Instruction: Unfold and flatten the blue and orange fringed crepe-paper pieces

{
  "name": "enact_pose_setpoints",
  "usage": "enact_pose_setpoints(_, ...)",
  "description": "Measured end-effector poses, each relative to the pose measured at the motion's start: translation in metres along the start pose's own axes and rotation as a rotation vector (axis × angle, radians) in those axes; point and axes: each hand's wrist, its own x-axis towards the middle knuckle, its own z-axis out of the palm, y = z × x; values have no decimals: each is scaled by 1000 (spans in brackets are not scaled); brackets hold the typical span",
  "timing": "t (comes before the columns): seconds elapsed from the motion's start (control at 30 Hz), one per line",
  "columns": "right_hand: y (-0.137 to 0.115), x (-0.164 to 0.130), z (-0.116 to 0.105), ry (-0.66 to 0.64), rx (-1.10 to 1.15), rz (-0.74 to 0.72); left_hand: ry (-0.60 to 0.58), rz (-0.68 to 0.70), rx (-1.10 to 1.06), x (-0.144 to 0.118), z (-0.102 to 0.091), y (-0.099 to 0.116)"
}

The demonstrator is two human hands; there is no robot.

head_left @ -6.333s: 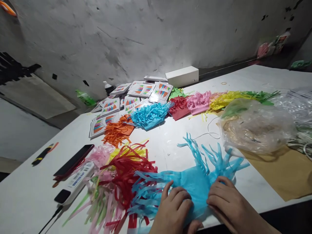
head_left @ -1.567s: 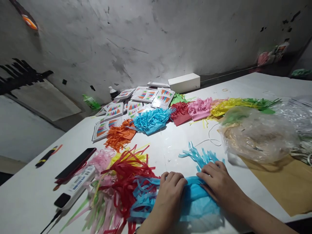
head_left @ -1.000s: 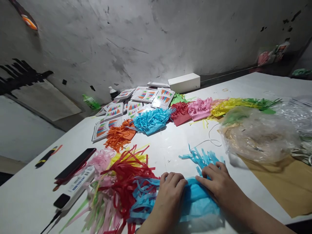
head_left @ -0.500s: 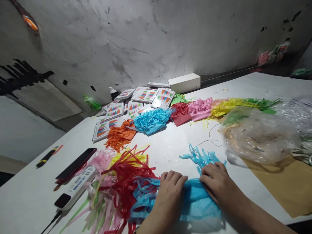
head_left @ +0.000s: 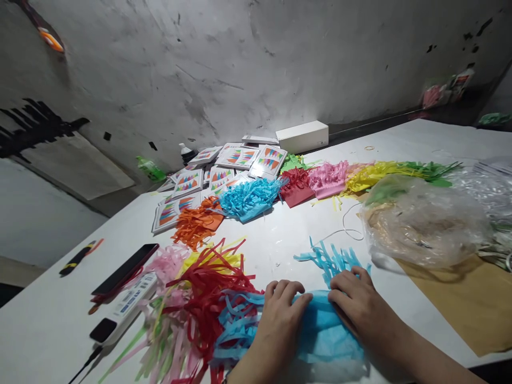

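Observation:
A sheet of blue tissue paper (head_left: 326, 333) with fringed ends lies at the table's near edge. My left hand (head_left: 282, 314) is curled over its left part, fingers bent and thumb at the upper edge. On the right side, my right hand (head_left: 358, 298) grips the same upper edge, its fingertips bunched beside the blue fringe (head_left: 328, 261) that fans out beyond it. More blue strips (head_left: 238, 325) spread out left of my left hand, over red fringed tissue (head_left: 202, 288). The fingertips' undersides are hidden.
Pink and green strips (head_left: 168, 341) lie left, beside a power strip (head_left: 132, 304) and a phone (head_left: 126, 269). Folded fringed bundles, such as the blue one (head_left: 254, 200), line the back before printed packs (head_left: 238, 156) and a white box (head_left: 303, 136). A plastic bag (head_left: 428, 224) sits right.
My left thumb and index finger have shifted slightly right along the paper's upper edge. The right hand stays nearly in place.

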Motion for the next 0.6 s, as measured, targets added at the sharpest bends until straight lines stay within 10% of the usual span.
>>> enact_pose_setpoints(0.6,-6,15,4,-106,-172,-151,-205,-53,-83,0,-8,8)
